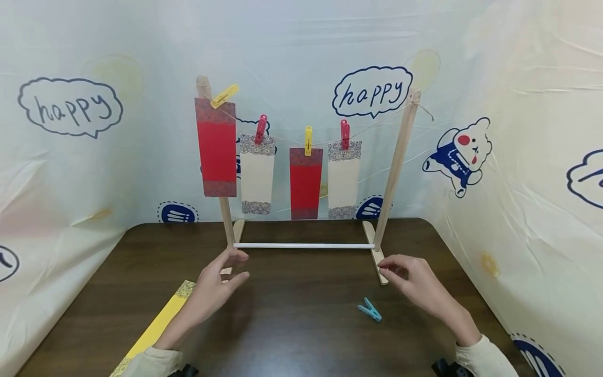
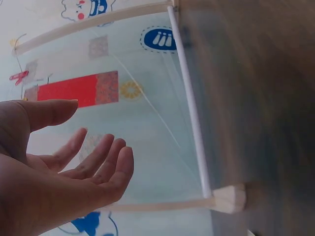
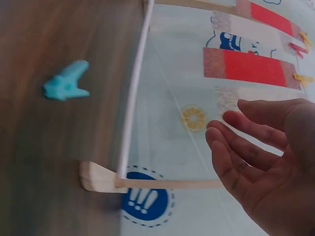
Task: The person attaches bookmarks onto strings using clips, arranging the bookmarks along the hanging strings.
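Observation:
My left hand (image 1: pixel 218 283) hovers over the table by the foot of the left wooden post (image 1: pixel 227 220), holding nothing, thumb and fingers apart. Near the right post's foot (image 1: pixel 377 262) is my right hand (image 1: pixel 416 283), its fingers loosely bent and holding nothing. A string between the posts carries two red cards (image 1: pixel 306 183) under yellow clothespins (image 1: pixel 308 140) and two cream cards (image 1: pixel 257 175) with lace-print ends under red clothespins (image 1: pixel 261 130). On the table, left of the right hand, lies a blue clothespin (image 1: pixel 369 310). A yellow strip (image 1: pixel 155 330) with patterned ends lies partly beneath the left forearm.
A white rod (image 1: pixel 303 245) joins the two posts low down, close above the dark brown table (image 1: pixel 301 335). Behind and beside the table hangs a pale printed sheet (image 1: pixel 292 42). Loose string (image 1: pixel 426 111) trails from the right post's top.

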{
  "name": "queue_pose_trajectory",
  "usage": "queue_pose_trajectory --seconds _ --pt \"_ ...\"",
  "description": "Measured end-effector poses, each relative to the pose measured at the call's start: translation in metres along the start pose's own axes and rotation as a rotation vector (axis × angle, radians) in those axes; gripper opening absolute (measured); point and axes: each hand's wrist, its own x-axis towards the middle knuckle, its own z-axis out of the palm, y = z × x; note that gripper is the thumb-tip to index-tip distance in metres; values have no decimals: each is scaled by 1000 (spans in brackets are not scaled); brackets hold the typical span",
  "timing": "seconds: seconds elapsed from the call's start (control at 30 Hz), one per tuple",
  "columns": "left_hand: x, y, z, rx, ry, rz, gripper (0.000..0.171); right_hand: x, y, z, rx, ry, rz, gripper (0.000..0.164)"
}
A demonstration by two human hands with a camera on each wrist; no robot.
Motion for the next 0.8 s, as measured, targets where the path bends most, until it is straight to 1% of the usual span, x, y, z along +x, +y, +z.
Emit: queue_pose_trajectory --seconds 0.2,0.47,0.6,0.7,0.8 --pt "-13 -15 -9 14 10 -36 35 -14 9 19 49 -34 89 8" --pt "-27 -29 -27 91 62 -75 33 -24 15 35 87 -2 119 8" --pt "-33 -36 -37 91 42 -92 33 -27 17 40 83 -4 150 8" --pt "-39 -41 -46 89 19 -130 35 -28 19 44 87 -1 170 9" --pt "-43 -47 -55 100 25 -161 37 -29 21 49 103 6 182 11"
